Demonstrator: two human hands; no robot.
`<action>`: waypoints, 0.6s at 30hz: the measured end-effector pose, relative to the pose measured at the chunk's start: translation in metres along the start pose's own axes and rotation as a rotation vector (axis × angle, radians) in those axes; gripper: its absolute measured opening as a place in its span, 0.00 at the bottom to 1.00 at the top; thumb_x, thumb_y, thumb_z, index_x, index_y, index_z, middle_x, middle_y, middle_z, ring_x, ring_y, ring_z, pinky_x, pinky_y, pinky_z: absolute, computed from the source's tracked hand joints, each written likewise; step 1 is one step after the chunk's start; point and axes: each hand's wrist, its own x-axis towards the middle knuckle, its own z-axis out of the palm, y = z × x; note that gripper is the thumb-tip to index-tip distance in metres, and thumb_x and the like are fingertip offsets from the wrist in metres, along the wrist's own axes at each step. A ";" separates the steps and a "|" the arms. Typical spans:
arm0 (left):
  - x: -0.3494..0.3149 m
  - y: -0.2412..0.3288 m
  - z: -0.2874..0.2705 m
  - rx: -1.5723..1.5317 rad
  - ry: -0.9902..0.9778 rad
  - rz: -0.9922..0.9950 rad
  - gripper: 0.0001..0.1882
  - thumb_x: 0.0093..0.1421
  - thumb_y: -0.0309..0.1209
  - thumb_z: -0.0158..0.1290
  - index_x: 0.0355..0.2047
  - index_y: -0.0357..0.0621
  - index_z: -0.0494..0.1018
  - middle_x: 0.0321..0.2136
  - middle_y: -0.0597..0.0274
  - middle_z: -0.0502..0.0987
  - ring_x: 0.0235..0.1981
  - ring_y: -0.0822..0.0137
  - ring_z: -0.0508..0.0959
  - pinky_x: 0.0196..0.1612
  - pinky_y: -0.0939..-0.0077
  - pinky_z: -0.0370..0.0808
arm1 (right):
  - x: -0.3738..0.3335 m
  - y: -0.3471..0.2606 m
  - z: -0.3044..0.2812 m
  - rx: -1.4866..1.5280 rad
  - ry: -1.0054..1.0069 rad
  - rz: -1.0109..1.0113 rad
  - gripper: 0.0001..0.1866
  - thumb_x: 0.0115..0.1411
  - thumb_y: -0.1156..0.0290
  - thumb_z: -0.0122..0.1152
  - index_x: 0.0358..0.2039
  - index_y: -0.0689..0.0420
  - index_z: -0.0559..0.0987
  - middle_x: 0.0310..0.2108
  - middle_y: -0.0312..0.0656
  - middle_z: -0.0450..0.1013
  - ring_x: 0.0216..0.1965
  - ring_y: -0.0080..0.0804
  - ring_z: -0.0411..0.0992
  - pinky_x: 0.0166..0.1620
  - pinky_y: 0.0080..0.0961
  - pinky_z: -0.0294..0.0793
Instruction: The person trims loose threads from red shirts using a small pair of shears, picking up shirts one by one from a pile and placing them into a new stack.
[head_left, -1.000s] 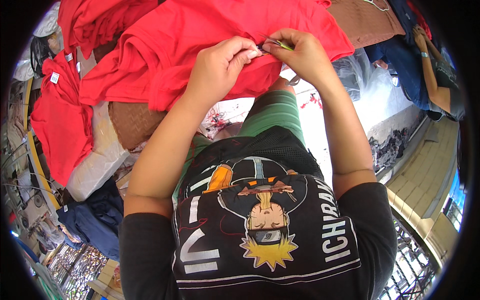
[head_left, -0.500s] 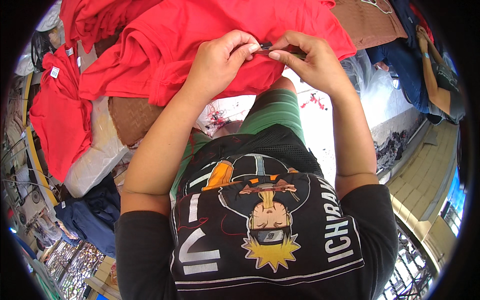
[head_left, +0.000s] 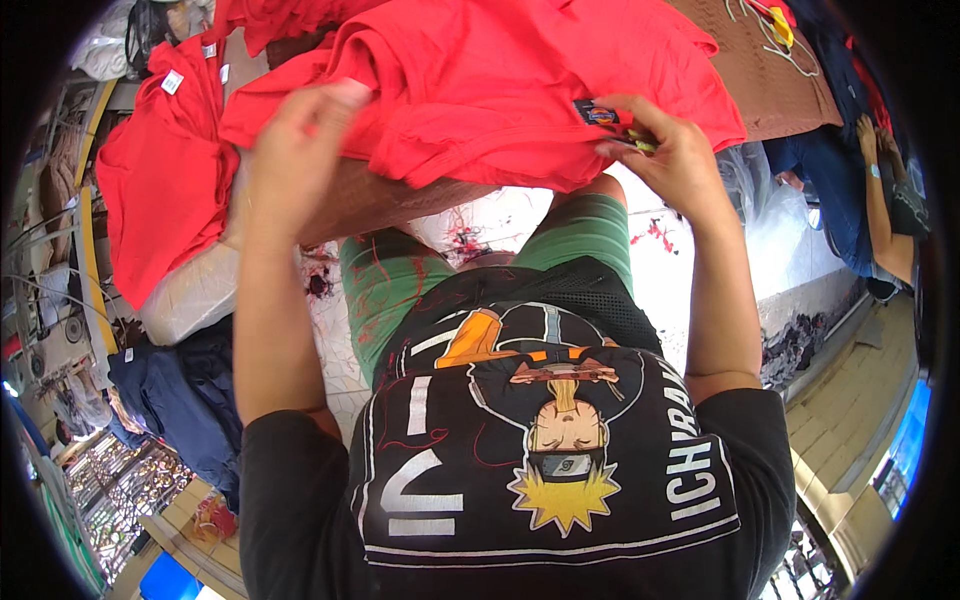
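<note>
A red garment (head_left: 480,110) lies spread over the work surface in front of me. On its edge is a small dark woven label (head_left: 597,112), beside the fingertips of my right hand (head_left: 665,150). That hand is closed round thread snips (head_left: 640,142), dark with a yellow-green part and mostly hidden by the fingers. The fingers also meet the red cloth by the label. My left hand (head_left: 300,150) is raised at the garment's left side, its fingers smeared by motion. Whether it holds anything does not show.
Another red garment (head_left: 165,180) with white tags hangs at the left, above dark blue clothing (head_left: 185,400). Brown cardboard (head_left: 780,85) lies at the far right with a yellow item and cord. Another person's arm (head_left: 878,200) is at the right edge. Thread scraps (head_left: 465,240) litter the floor.
My left hand has left the label and swung left. My right hand stays by the label, which now shows more fully. The view has shifted slightly, and the far cord and yellow item show more.
</note>
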 end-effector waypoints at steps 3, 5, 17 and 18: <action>-0.014 -0.016 0.029 0.154 0.040 0.144 0.12 0.63 0.36 0.53 0.36 0.38 0.76 0.33 0.66 0.77 0.35 0.73 0.74 0.41 0.76 0.71 | 0.010 0.016 0.014 0.059 0.267 -0.127 0.20 0.50 0.74 0.68 0.45 0.47 0.78 0.22 0.38 0.74 0.26 0.25 0.75 0.32 0.24 0.74; -0.015 -0.013 0.036 -0.143 0.093 0.176 0.11 0.62 0.34 0.55 0.37 0.37 0.75 0.32 0.68 0.77 0.34 0.77 0.73 0.40 0.81 0.71 | 0.013 0.003 -0.002 0.284 0.438 -0.095 0.18 0.53 0.79 0.64 0.44 0.48 0.79 0.25 0.37 0.75 0.29 0.17 0.73 0.33 0.20 0.73; -0.012 -0.019 0.053 -0.005 0.161 -0.035 0.10 0.57 0.29 0.56 0.40 0.42 0.75 0.33 0.55 0.78 0.28 0.62 0.78 0.36 0.72 0.74 | 0.019 0.021 -0.001 0.174 0.519 0.163 0.18 0.56 0.75 0.62 0.47 0.46 0.80 0.29 0.37 0.76 0.25 0.20 0.69 0.32 0.20 0.71; -0.010 -0.012 0.046 0.012 0.219 0.069 0.10 0.57 0.29 0.56 0.40 0.43 0.75 0.34 0.55 0.78 0.28 0.63 0.78 0.36 0.72 0.74 | 0.019 0.015 -0.002 0.255 0.583 0.072 0.15 0.56 0.76 0.62 0.45 0.48 0.81 0.31 0.37 0.77 0.27 0.23 0.72 0.33 0.22 0.72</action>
